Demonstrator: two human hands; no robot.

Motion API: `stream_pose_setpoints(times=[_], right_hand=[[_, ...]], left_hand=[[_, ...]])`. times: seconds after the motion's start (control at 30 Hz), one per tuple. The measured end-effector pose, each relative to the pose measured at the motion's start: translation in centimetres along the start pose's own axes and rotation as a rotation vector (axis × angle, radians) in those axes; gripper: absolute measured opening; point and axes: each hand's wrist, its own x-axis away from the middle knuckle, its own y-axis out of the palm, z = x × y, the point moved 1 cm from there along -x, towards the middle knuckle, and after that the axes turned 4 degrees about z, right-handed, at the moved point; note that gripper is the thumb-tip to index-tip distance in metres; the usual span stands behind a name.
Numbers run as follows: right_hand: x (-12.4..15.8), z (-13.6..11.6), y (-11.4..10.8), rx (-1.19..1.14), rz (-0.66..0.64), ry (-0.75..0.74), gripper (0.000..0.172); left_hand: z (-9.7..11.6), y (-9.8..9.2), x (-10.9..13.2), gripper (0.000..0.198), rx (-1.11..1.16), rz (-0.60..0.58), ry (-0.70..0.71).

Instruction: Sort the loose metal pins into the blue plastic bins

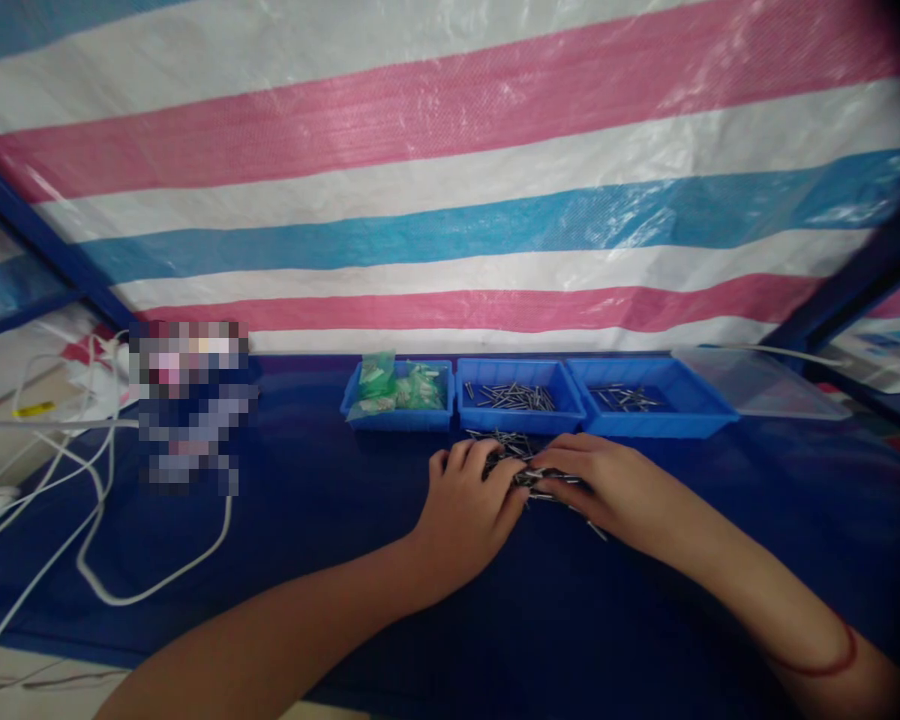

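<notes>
A loose pile of thin metal pins (504, 440) lies on the dark blue table, close in front of the bins. My left hand (469, 495) curls over the pile's left side, its thumb and forefinger closed on some pins. From the right, my right hand (596, 480) grips a bunch of the same pins between thumb and fingers, and several stick out below it. The two hands' fingertips nearly meet. Behind them, the middle blue bin (521, 420) and the right blue bin (660, 422) hold similar pins. The pins' exact kind is too small to tell.
The left blue bin (397, 422) contains green-tinted plastic bags (424, 385). A clear plastic sheet or lid (769, 385) lies right of the bins. White cables (120, 600) loop over the table's left side near a blurred-out patch. A striped tarp (450, 200) hangs behind.
</notes>
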Motion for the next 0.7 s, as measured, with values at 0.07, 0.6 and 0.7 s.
stream_pose_setpoints(times=[0.07, 0.6, 0.7], right_hand=[[-0.2, -0.1, 0.1, -0.026, 0.015, -0.019, 0.021], [-0.4, -1.5, 0.6, -0.123, 0.150, 0.015, 0.021], [-0.4, -1.5, 0.7, -0.108, 0.163, 0.017, 0.025]], left_hand=[[-0.3, 0.0, 0.1, 0.026, 0.039, 0.003, -0.019], [-1.5, -0.1, -0.2, 0.012, 0.311, 0.147, -0.138], [-1.6, -0.1, -0.3, 0.009, 0.349, 0.176, -0.156]])
